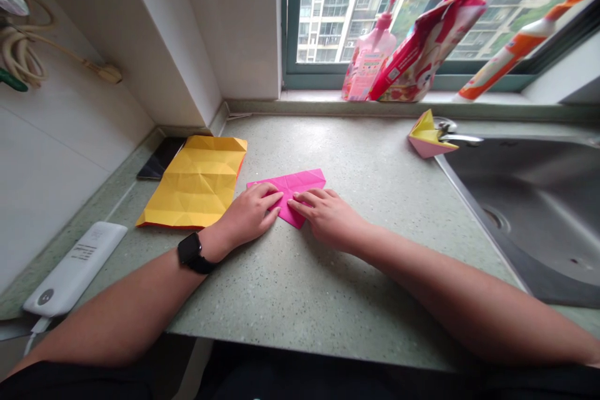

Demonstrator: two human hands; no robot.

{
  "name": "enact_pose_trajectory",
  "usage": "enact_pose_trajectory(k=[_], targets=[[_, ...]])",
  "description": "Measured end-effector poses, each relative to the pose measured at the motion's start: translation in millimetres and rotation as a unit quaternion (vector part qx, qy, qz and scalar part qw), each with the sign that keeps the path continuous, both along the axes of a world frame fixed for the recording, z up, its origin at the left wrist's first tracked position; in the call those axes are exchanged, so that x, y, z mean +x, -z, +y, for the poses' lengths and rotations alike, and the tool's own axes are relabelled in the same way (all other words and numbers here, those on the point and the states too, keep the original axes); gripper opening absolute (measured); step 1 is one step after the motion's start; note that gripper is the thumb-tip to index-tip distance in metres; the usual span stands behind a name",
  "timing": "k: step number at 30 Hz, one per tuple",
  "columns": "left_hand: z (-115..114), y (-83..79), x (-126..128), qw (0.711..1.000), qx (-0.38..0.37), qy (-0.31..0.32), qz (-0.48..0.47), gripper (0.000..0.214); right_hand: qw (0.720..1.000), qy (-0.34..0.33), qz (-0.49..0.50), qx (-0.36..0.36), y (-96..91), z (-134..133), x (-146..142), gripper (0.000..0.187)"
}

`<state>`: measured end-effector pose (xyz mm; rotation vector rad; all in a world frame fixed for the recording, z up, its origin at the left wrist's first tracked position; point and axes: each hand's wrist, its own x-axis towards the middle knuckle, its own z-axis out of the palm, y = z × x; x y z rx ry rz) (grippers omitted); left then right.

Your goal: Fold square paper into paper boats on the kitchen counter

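A folded sheet of bright pink origami paper (307, 180) lies on the counter in the middle of the view, with crease lines and a point toward me. My left hand (250, 214) is on its left part, thumb and fingers closed on the paper. From the other side, my right hand (329, 217) presses its bent fingers on the right part, fingertips close to those of the left. Both hands cover some of the pink paper. Left of my left hand is a creased yellow sheet of paper (199, 178) with an orange-red underside.
A dark phone-like slab (160, 159) lies partly under the yellow sheet. Nearer, a white power bank (75, 269) has a cable plugged in. At right, a yellow-and-pink folded paper shape (429, 139) stands by the tap and metal sink (539, 200). A pump bottle (370, 59) stands on the windowsill.
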<state>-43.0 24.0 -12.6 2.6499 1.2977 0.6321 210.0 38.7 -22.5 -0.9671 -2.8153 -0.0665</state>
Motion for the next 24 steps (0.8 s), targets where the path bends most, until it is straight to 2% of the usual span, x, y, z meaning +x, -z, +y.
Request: enact_pose_trajectory(k=[8,14,19,24], targets=[[-1,1.9,1,1.0,0.003,-0.011,0.002,0.028,1.0,0.009,-0.005,-0.011,1.4,1,0,0.052],[-5,1.4,2,0.999,0.038,-0.022,0.031,0.029,1.0,0.008,-0.017,-0.001,1.0,3,-2,0.051],[-6,3.0,2,0.997,0.062,0.027,0.047,0.028,0.999,0.025,-0.046,-0.004,-5.2,1,-6,0.054],[-7,6.3,4,0.996,0.049,0.058,0.038,0.028,0.997,0.05,-0.064,-0.005,-9.7,-2,-9,0.053]])
